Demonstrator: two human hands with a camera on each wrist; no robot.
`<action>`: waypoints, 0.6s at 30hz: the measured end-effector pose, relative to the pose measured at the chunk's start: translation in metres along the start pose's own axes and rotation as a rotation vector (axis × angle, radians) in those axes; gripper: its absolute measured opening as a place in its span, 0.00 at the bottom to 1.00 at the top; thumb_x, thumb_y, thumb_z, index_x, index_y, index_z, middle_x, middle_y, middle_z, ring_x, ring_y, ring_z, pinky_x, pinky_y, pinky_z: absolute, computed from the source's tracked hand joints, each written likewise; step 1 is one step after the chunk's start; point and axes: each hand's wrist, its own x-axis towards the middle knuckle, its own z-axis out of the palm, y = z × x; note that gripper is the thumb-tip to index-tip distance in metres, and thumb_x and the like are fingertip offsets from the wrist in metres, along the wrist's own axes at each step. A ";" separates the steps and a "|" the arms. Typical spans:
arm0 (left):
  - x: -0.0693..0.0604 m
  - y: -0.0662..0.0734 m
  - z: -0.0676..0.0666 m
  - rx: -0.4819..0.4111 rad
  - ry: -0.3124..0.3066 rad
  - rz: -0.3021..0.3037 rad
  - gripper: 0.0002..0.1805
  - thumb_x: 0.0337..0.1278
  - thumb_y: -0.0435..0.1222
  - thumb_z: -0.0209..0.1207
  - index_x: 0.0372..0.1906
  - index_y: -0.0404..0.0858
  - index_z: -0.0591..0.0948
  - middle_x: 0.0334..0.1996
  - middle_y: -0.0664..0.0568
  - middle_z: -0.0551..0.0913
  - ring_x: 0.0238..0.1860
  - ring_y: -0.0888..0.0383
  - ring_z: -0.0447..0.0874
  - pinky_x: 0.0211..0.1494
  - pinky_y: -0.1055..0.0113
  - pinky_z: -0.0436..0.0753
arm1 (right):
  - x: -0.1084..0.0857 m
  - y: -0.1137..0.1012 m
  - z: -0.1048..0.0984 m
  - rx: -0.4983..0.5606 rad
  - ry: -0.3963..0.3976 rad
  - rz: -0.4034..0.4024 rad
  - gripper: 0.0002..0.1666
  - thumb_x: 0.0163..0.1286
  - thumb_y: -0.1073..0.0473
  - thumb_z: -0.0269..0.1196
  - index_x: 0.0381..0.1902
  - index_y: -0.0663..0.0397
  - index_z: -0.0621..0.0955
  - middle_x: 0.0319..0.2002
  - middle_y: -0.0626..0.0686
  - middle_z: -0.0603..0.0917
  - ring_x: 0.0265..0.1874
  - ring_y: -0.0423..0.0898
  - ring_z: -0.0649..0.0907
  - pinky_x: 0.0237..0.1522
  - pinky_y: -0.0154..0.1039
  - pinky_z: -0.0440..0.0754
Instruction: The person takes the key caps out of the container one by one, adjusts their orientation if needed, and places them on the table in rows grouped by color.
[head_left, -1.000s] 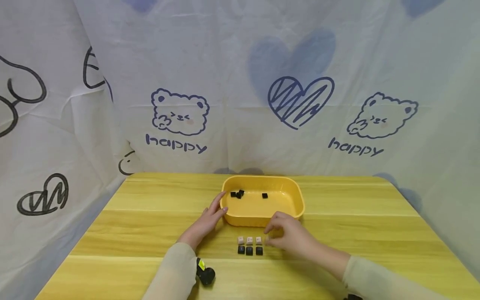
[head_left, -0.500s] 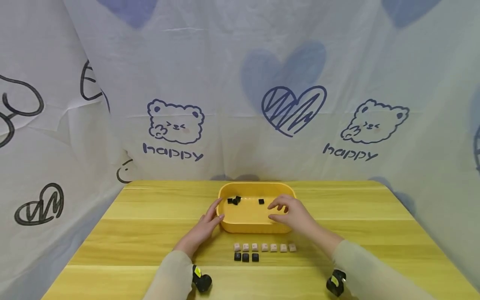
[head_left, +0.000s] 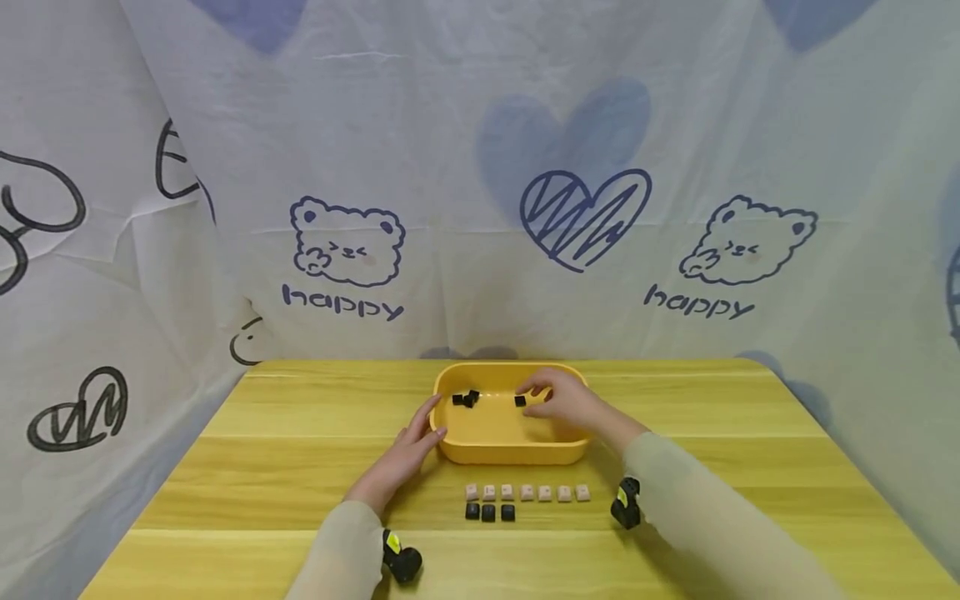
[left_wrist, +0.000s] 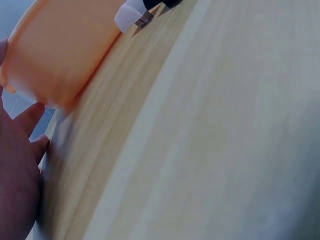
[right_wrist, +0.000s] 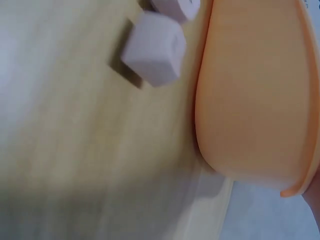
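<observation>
A yellow plastic basin (head_left: 510,454) stands at the middle of the table. My left hand (head_left: 405,462) touches its left side with fairly straight fingers and thumb. Over the inside of the basin is my right hand (head_left: 570,402), its thumb and forefinger apart on either side of a black keycap (head_left: 520,401). Several more black keycaps (head_left: 468,400) lie clustered at the basin's left. In front of it runs a row of several white keycaps (head_left: 527,493), with three black keycaps (head_left: 489,512) below. The right wrist view shows a white keycap (right_wrist: 155,48) beside the basin; the right fingertips are hidden there.
The wooden table (head_left: 300,467) reaches back to a white cloth (head_left: 465,275) printed with hearts and bears. A dark wrist camera (head_left: 403,562) sits at the left sleeve, another wrist camera (head_left: 626,504) at the right one.
My right hand has moved from the right end of the white row into the basin, then left to the lone black keycap. The left hand stays at the basin; the head view has shifted slightly.
</observation>
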 end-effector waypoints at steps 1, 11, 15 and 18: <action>0.000 0.000 0.000 -0.008 0.000 0.002 0.35 0.74 0.47 0.48 0.78 0.58 0.48 0.75 0.40 0.52 0.74 0.33 0.29 0.69 0.35 0.29 | 0.003 0.001 0.000 -0.009 -0.014 -0.004 0.17 0.62 0.63 0.70 0.49 0.58 0.84 0.46 0.53 0.83 0.47 0.56 0.79 0.47 0.45 0.81; 0.001 0.003 0.000 0.033 0.013 0.024 0.33 0.74 0.42 0.48 0.78 0.52 0.52 0.74 0.40 0.55 0.73 0.32 0.32 0.69 0.34 0.31 | 0.011 0.004 0.002 -0.047 -0.110 0.033 0.21 0.60 0.63 0.70 0.52 0.59 0.82 0.52 0.55 0.82 0.55 0.57 0.77 0.57 0.53 0.75; 0.001 0.005 0.000 0.029 0.014 0.031 0.33 0.74 0.43 0.48 0.78 0.52 0.52 0.73 0.37 0.56 0.73 0.31 0.33 0.69 0.33 0.33 | 0.011 0.003 0.004 -0.099 -0.179 0.057 0.27 0.59 0.62 0.72 0.56 0.61 0.80 0.59 0.58 0.78 0.59 0.60 0.74 0.61 0.55 0.71; 0.001 0.004 0.001 0.024 0.015 0.030 0.33 0.74 0.42 0.48 0.78 0.51 0.53 0.72 0.34 0.57 0.73 0.30 0.33 0.68 0.32 0.34 | 0.011 0.002 0.006 -0.125 -0.224 0.077 0.34 0.58 0.61 0.72 0.62 0.62 0.76 0.62 0.59 0.75 0.60 0.60 0.74 0.63 0.54 0.69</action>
